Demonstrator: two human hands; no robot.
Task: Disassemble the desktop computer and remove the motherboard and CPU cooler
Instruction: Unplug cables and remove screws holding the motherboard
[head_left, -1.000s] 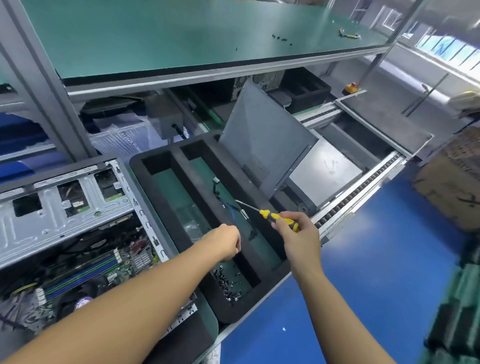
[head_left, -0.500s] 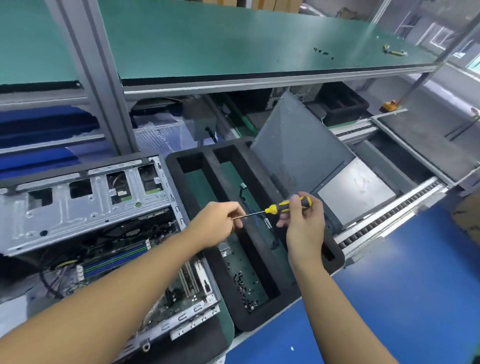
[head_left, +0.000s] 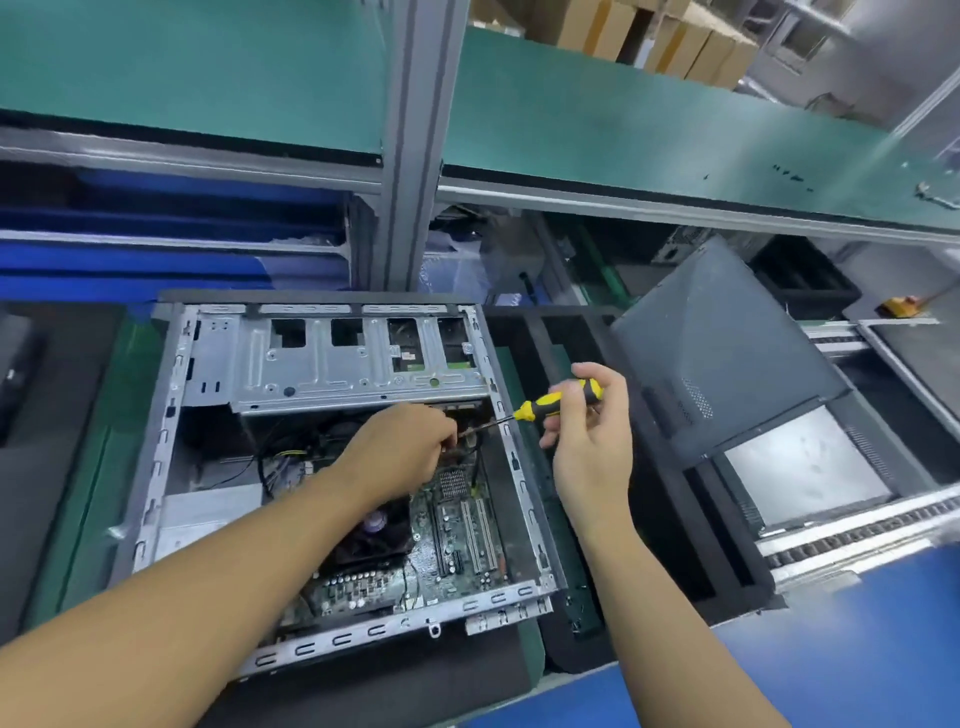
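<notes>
The open computer case lies flat on the bench, its green motherboard exposed at the lower right. A black CPU cooler fan sits on the board, partly hidden by my left forearm. My left hand reaches into the case below the silver drive cage, fingers curled at the screwdriver tip; what they hold is hidden. My right hand grips the yellow-and-black screwdriver, whose shaft points left and down into the case.
A black foam tray with long compartments lies right of the case. The removed grey side panel leans in it. A roller conveyor runs at the right, green shelving overhead, cardboard boxes behind.
Both hands moved left from the foam tray to the open case. The left hand now reaches inside it, and the screwdriver tip points into the case.
</notes>
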